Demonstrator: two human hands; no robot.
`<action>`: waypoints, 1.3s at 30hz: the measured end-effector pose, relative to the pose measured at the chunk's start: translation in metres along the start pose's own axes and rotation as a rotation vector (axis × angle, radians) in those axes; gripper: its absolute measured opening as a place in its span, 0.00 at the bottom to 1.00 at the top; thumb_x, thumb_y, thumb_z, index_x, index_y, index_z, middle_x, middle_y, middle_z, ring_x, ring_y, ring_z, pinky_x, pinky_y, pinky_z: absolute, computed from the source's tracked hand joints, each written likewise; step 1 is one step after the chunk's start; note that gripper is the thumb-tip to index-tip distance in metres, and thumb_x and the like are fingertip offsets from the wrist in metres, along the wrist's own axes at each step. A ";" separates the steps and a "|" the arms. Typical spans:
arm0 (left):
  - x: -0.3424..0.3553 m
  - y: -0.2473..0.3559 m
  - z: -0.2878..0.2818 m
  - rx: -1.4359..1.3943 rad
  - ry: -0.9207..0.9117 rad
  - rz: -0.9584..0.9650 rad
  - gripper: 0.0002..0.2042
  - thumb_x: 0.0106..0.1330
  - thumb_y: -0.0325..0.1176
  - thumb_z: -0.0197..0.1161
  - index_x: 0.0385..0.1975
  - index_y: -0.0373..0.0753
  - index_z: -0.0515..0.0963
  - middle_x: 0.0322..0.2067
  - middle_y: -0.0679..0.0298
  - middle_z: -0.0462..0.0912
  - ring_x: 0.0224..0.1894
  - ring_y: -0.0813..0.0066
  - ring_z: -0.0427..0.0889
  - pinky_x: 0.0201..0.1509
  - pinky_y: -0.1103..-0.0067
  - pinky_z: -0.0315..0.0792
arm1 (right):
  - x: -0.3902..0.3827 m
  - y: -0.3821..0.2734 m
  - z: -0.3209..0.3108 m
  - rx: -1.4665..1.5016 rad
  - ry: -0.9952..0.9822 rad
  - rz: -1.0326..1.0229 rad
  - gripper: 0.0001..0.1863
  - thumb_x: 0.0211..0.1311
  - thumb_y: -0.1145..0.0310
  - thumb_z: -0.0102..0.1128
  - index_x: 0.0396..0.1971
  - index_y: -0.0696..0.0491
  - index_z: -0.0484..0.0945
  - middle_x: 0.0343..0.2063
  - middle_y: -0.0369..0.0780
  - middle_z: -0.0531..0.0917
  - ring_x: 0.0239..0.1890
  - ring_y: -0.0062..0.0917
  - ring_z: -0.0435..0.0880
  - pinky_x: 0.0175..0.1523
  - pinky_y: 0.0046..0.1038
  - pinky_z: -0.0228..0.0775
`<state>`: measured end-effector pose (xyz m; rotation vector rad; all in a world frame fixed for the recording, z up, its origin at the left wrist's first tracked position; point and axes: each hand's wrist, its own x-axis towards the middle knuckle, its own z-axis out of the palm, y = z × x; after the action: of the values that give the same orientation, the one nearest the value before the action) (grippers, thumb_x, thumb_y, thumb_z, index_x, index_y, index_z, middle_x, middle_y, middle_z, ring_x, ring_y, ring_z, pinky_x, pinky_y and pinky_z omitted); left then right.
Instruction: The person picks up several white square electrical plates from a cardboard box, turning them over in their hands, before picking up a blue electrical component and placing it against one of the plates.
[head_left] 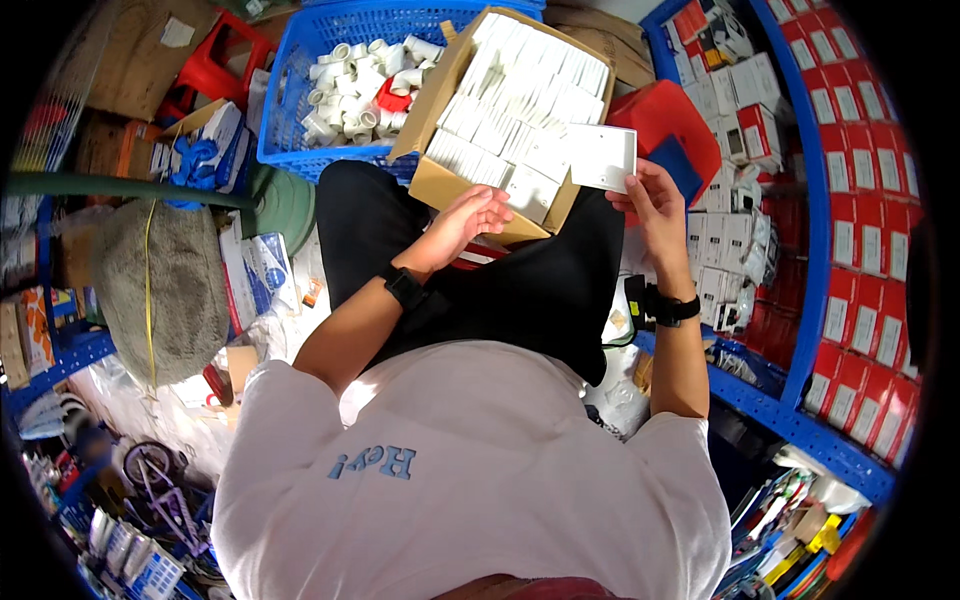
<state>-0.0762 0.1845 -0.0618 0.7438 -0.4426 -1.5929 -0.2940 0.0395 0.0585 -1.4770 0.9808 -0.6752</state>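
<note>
My right hand (pixel 652 200) pinches a flat, square white plastic wall plate (pixel 600 158) by its right edge, fingers closed on it. It is held over the right side of an open cardboard box (pixel 440 185). Inside the box, thin white plates (pixel 530 75) stand on edge in tight rows. One more white plate (pixel 530 190) lies face up at the box's near corner. My left hand (pixel 470 222) is at the near left edge of the box, fingers loosely bent and apart, with nothing in it. Whether its fingertips touch the box, I cannot tell.
Behind the box's left side stands a blue plastic crate (pixel 280 120) of white pipe elbows (pixel 350 90). A red plastic stool (pixel 225 55) is at the far left, a red bin (pixel 690 125) at the right. Shelves with red-and-white boxes (pixel 865 240) line the right. A grey cloth-covered seat (pixel 160 290) stands left.
</note>
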 end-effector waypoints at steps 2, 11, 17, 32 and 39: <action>-0.002 0.000 0.004 0.068 -0.063 -0.051 0.16 0.70 0.41 0.42 0.48 0.36 0.67 0.39 0.58 0.76 0.41 0.74 0.74 0.47 0.78 0.68 | -0.014 -0.001 -0.002 0.006 0.029 -0.051 0.12 0.62 0.72 0.53 0.45 0.59 0.70 0.34 0.39 0.79 0.32 0.24 0.82 0.36 0.20 0.74; -0.019 0.025 0.052 0.085 -0.167 -0.082 0.40 0.61 0.66 0.34 0.63 0.37 0.47 0.53 0.51 0.68 0.54 0.64 0.70 0.55 0.69 0.67 | -0.047 0.007 0.061 -0.046 -0.277 -0.297 0.11 0.55 0.77 0.59 0.40 0.60 0.74 0.33 0.39 0.77 0.33 0.20 0.78 0.38 0.20 0.71; -0.033 0.045 0.053 0.027 -0.168 -0.122 0.42 0.60 0.69 0.29 0.63 0.36 0.47 0.57 0.49 0.64 0.56 0.60 0.68 0.56 0.66 0.67 | -0.042 -0.001 0.068 -0.113 -0.349 -0.418 0.14 0.51 0.79 0.61 0.40 0.59 0.75 0.31 0.39 0.77 0.29 0.20 0.75 0.35 0.19 0.69; -0.032 0.049 0.064 -0.343 -0.291 -0.219 0.42 0.60 0.67 0.32 0.59 0.33 0.57 0.48 0.48 0.72 0.51 0.61 0.73 0.55 0.68 0.67 | -0.055 -0.019 0.058 0.016 -0.477 -0.401 0.39 0.40 0.77 0.71 0.56 0.58 0.63 0.52 0.42 0.73 0.32 0.19 0.80 0.47 0.24 0.70; -0.034 0.051 0.061 0.135 -0.100 0.145 0.32 0.65 0.53 0.47 0.62 0.39 0.49 0.54 0.52 0.65 0.60 0.65 0.63 0.60 0.69 0.59 | -0.058 -0.010 0.049 -0.006 -0.483 -0.285 0.38 0.45 0.71 0.69 0.58 0.56 0.60 0.55 0.40 0.68 0.44 0.20 0.74 0.53 0.26 0.65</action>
<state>-0.0797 0.2008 0.0225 0.7190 -0.6678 -1.4783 -0.2778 0.1144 0.0677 -1.6977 0.4066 -0.4779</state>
